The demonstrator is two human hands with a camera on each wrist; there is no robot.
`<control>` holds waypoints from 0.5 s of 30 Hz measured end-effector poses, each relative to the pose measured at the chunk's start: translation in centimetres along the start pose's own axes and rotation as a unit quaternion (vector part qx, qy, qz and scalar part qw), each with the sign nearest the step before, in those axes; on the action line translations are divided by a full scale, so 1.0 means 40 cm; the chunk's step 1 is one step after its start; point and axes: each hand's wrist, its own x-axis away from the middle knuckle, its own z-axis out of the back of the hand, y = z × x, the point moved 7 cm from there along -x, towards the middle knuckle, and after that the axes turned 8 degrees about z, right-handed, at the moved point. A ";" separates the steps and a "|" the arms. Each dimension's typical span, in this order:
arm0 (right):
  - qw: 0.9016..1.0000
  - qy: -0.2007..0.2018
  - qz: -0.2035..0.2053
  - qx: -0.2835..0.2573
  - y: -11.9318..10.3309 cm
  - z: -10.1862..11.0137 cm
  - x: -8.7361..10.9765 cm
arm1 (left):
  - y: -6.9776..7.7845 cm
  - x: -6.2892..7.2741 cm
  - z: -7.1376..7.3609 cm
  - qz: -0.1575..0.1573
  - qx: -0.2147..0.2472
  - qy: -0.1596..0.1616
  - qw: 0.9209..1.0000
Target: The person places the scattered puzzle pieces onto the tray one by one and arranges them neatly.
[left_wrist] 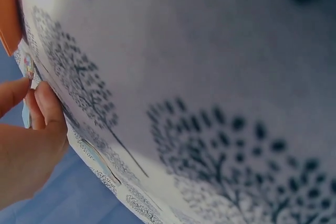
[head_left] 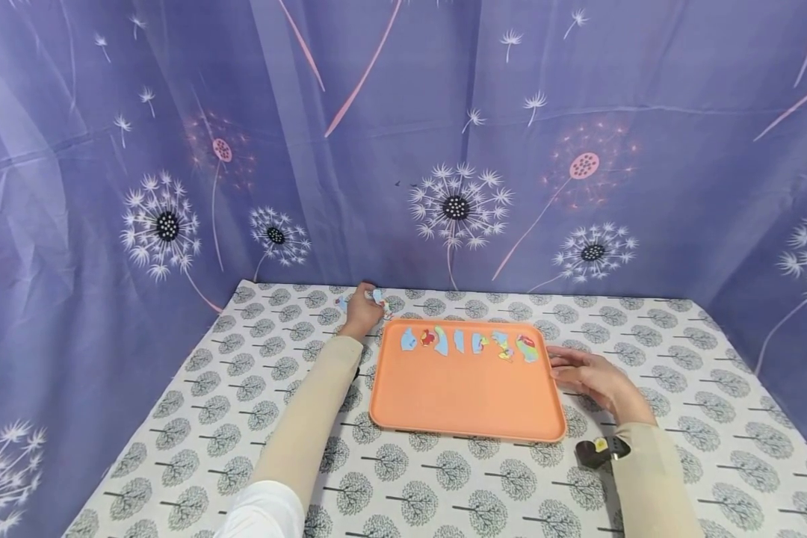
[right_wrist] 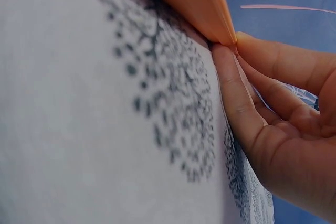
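My left hand [head_left: 362,312] reaches past the far left corner of the orange tray [head_left: 467,396]. Its thumb and fingers pinch a small puzzle piece [head_left: 377,296] of light blue; the fingers hide part of it. Another blue piece [head_left: 341,302] lies on the cloth just left of that hand. Beside the tray's right side, my right hand [head_left: 595,379] touches the rim with its fingertips, fingers fairly straight. In the right wrist view those fingertips meet the tray's edge [right_wrist: 210,11]. A row of several puzzle pieces, among them a blue one [head_left: 409,340] and a red-green one [head_left: 527,347], lies along the tray's far side.
A white tablecloth [head_left: 262,441] with grey tree prints covers the table. Behind and at the sides hangs a purple curtain [head_left: 376,194] with dandelion prints, close to the table's far edge. A dark wrist device [head_left: 601,450] sits at the right sleeve.
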 end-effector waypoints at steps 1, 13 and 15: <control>1.000 0.000 0.000 0.001 0.000 0.000 0.000 | 0.000 0.000 0.000 0.000 0.000 0.003 1.000; 1.000 0.007 0.000 0.015 0.004 0.003 0.000 | -0.007 0.005 0.000 0.020 0.041 0.026 0.999; 1.000 0.007 0.002 0.017 0.002 0.003 -0.001 | -0.007 0.004 0.000 0.027 0.049 0.027 0.998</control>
